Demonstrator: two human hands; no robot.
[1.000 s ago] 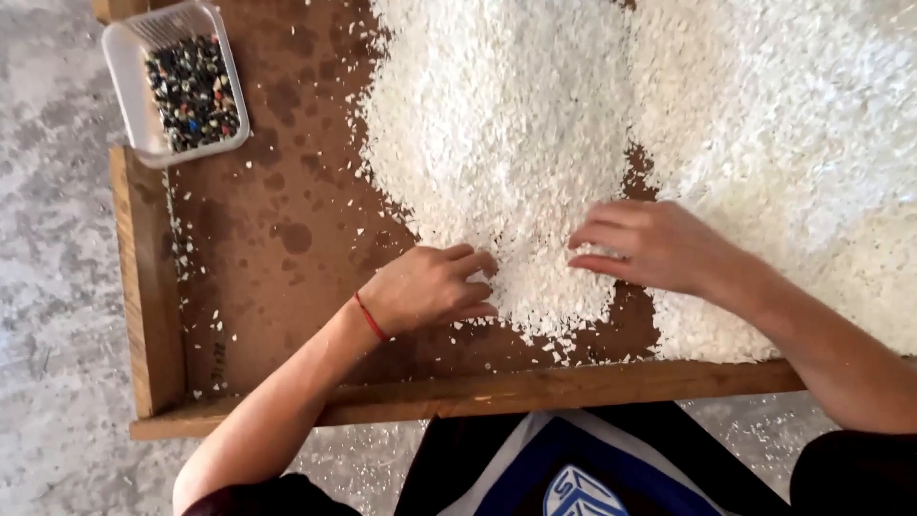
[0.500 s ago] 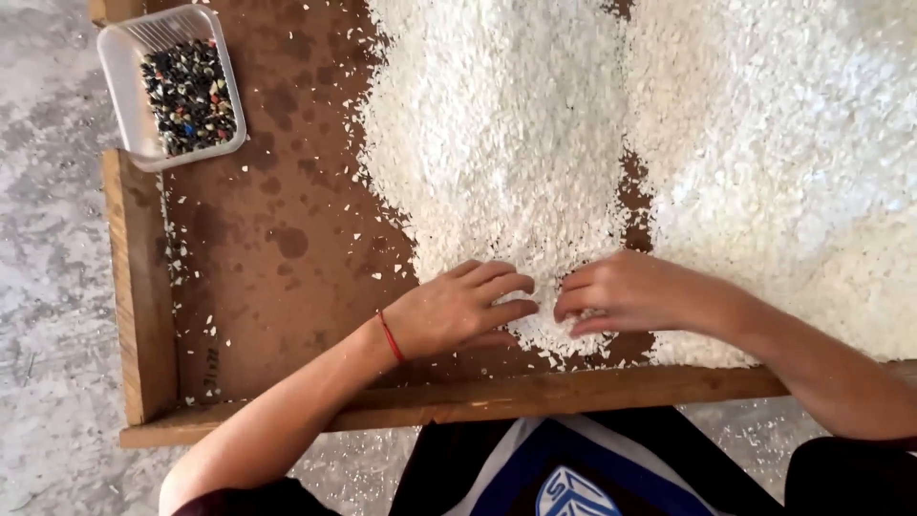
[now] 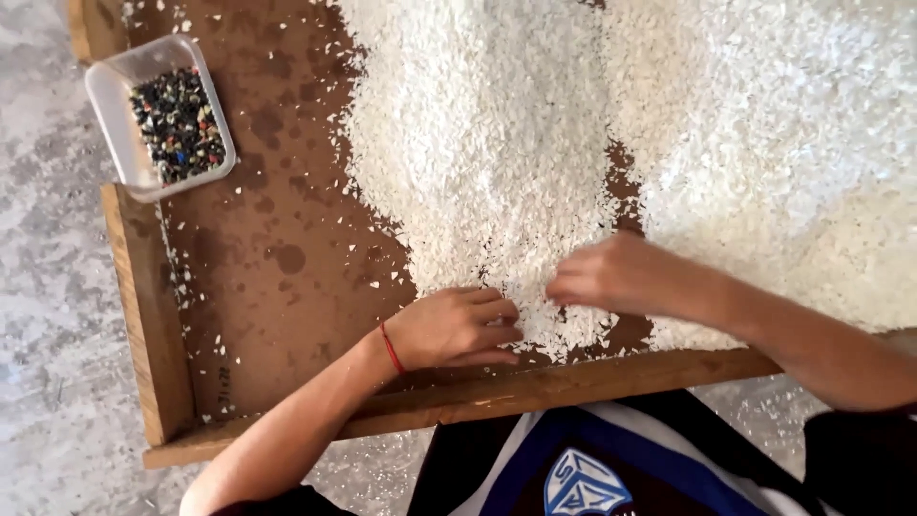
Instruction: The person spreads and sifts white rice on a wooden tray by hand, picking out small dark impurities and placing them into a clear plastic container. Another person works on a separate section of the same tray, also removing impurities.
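Note:
A large heap of small white flakes [image 3: 535, 143] covers most of a brown wooden tray [image 3: 277, 258]. My left hand [image 3: 454, 327], with a red band at the wrist, rests palm down on the near edge of the heap, fingers together and flat on the flakes. Just to its right, my right hand [image 3: 611, 277] lies on the flakes too, its fingers curled and pointing left. The two hands' fingertips are close together. Whether either hand pinches a flake cannot be seen.
A clear plastic tub [image 3: 115, 124] with several dark mixed bits stands at the tray's far left corner. The tray's wooden rim [image 3: 143, 315] runs along the left and near sides. Grey speckled floor [image 3: 48, 287] lies to the left, with spilled flakes below the near rim.
Both hands have slid toward the near rim and closer together over the flakes. The right hand moved left and the left hand's fingers spread forward.

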